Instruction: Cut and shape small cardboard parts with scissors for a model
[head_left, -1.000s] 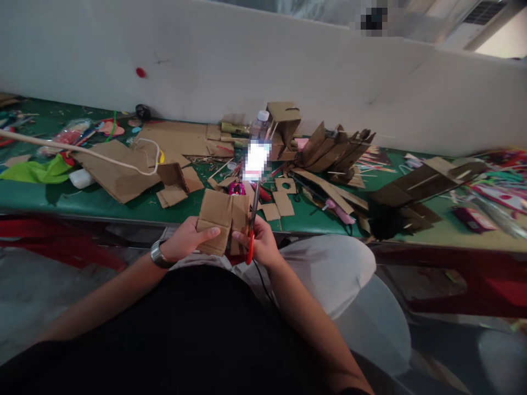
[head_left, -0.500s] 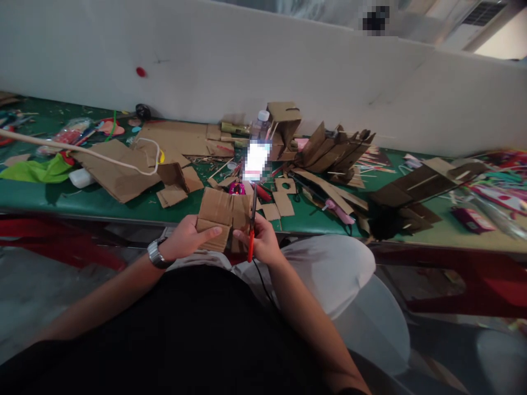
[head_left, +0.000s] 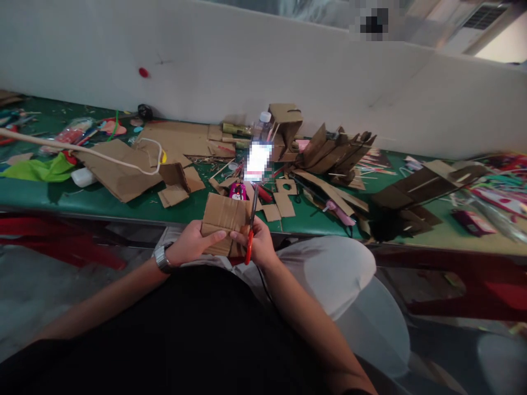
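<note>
Just in front of the table edge, above my lap, I hold a creased piece of cardboard (head_left: 224, 214). My left hand (head_left: 195, 244) grips its left side, the thumb lying on the lower flap. My right hand (head_left: 259, 241) has orange-handled scissors (head_left: 249, 244) in it, blades pointing up and away from me. The right thumb also presses on the cardboard near its lower right part. The fingers of both hands behind the cardboard are hidden. Beyond the cardboard's top edge lies a small pink device (head_left: 237, 191) with a lit spot.
A bright, blurred-out screen (head_left: 258, 161) stands before a clear bottle (head_left: 263, 129) on the green table (head_left: 189, 211). Folded cardboard shapes (head_left: 329, 151) and scraps (head_left: 284, 203) lie around. A pink glue gun (head_left: 340, 211) is to the right, and a pale cable (head_left: 82, 148) crosses the left.
The cardboard has turned slightly and shifted a little right, its two parts now closer together. My left hand has moved right with it, and both thumbs are nearer each other.
</note>
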`<state>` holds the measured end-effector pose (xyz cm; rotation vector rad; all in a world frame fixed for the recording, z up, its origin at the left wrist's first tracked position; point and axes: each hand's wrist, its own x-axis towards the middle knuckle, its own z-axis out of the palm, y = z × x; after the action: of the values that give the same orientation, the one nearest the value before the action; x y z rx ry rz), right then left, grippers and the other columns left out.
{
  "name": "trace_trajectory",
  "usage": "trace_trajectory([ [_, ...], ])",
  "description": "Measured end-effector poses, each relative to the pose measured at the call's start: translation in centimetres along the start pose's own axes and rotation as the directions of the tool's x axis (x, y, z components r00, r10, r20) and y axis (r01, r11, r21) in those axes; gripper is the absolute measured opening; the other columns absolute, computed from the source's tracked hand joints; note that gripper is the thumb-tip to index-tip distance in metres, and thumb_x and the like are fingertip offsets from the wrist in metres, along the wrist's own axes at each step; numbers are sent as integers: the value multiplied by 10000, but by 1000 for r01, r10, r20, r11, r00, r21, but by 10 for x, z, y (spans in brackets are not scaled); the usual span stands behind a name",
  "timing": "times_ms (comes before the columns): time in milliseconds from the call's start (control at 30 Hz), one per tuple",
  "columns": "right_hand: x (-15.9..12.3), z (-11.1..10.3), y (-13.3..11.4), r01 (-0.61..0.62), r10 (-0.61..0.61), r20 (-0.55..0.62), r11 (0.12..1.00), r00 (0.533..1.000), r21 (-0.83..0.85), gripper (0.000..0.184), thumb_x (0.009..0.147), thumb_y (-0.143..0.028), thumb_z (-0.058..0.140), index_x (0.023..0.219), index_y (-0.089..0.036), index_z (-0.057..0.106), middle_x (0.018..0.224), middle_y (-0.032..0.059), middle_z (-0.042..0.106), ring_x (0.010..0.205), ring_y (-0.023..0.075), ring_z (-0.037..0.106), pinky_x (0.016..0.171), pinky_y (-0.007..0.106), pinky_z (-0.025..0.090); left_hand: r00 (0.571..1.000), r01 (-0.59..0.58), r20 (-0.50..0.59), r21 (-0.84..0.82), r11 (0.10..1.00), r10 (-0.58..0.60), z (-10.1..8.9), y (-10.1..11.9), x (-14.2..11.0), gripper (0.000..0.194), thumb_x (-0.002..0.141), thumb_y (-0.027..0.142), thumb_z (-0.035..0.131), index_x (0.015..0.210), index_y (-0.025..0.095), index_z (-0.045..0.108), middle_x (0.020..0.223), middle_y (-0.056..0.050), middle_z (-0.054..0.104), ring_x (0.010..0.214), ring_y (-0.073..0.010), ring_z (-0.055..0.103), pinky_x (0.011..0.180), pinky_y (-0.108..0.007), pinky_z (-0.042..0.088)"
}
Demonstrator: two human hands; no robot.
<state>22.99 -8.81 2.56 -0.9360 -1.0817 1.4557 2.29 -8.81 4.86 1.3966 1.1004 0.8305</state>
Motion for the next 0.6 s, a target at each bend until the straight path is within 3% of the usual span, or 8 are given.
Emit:
trace_trajectory([
  [233,-1,2,1,7,-6,-41,999,999,32,576,574,-378,1020,1043,-258,708,970,7,793,919,243,760,902,402,640,995,98,-14,-112,989,-100,5,0,2,613,775,623,850,1161,150,805,1156,-134,831,1044,-338,792,852,-414,655],
  [467,-1,1,-1,35,-35,-11,999,999,-6,638,555,-379,1028,1099,-260,717,995,13,796,938,258,761,882,407,645,1000,-29,2,6,1000,29,0,6,4,504,826,577,822,1119,166,827,1130,-112,840,1041,-323,792,902,-414,647],
  [600,0,2,-1,14,-14,-24,1000,1000,-3,615,545,-365,1030,1064,-256,718,971,10,797,895,243,759,864,396,646,999,-33,-22,20,999,34,1,7,3,477,829,566,820,1096,171,824,1117,-108,842,1032,-320,791,875,-406,655],
])
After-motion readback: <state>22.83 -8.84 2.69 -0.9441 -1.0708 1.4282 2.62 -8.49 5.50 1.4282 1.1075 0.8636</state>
